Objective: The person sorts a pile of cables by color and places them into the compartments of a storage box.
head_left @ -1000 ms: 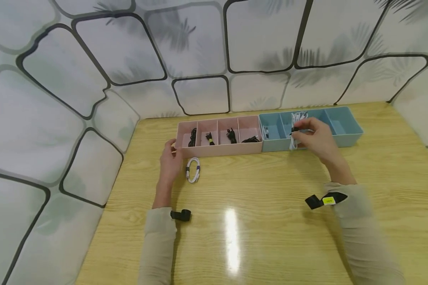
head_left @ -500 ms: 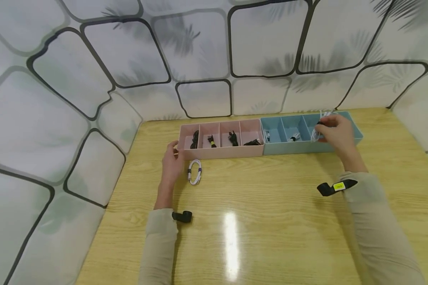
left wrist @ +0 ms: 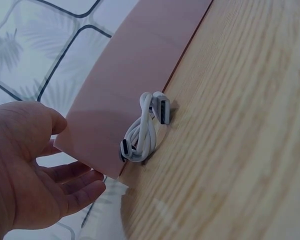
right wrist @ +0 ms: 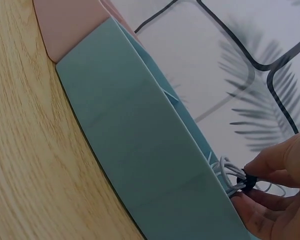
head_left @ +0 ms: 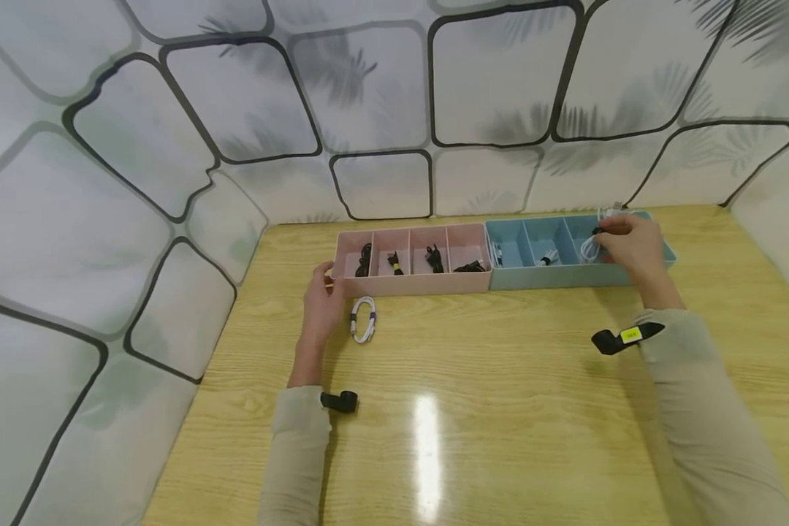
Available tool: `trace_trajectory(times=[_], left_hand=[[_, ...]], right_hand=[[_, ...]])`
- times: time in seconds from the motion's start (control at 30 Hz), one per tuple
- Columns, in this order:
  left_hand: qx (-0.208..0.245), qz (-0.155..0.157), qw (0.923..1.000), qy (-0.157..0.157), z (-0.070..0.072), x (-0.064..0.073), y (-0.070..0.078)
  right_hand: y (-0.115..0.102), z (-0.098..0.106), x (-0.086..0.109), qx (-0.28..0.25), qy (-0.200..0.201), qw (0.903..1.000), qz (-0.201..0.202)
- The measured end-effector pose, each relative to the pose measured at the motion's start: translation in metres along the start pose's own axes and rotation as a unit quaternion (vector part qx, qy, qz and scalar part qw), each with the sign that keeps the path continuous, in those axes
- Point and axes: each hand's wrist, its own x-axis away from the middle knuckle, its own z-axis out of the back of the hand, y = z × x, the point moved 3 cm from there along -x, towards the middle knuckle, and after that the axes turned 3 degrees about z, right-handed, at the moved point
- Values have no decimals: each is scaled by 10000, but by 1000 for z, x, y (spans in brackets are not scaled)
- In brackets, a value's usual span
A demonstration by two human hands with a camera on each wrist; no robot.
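Observation:
In the head view my right hand [head_left: 633, 245] pinches a coiled white cable [head_left: 590, 248] over the right part of the blue divided box [head_left: 552, 277]. A black tie [right wrist: 246, 181] binds the cable, and my thumb and fingers hold it there. My left hand [head_left: 322, 303] rests at the left end of the pink divided box [head_left: 414, 286], its fingers loosely bent and touching the box corner. Just right of that hand, a white USB cable [head_left: 363, 320] lies coiled on the table in front of the pink box.
Black cables [head_left: 434, 258] lie in the pink box's compartments. A white cable [head_left: 549, 257] with a dark tie lies in the blue box's second compartment, and small white pieces [head_left: 497, 254] in its first. Both boxes stand end to end near the patterned wall [head_left: 381, 95] behind the wooden table [head_left: 486, 409].
My right hand has carried its white cable rightwards along the blue box, away from the second compartment, where another white cable now shows. The left hand has stayed at the pink box.

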Motion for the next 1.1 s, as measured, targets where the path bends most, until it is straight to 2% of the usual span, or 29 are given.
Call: trace_trajectory(times=[0.23,0.5,0.67,0.93,1.1], left_hand=[[50,-37,10000,55,-1,0,-1],[34,20,10000,20,-1,0,0],[67,46,10000,-21,0,0,-1],[120,-5,9999,-11,0,0,0],[108,16,9999,-17,1,-1,-1]], right_hand=[[2,1,-2,292,-244,9992,-102],[5,3,2,50,-84,10000,20],[2,-2,8,-100,46,9999,127],[-25,-30,29,-400,34,9974,607],[-58,-58,51,-661,-317,9902,1192]])
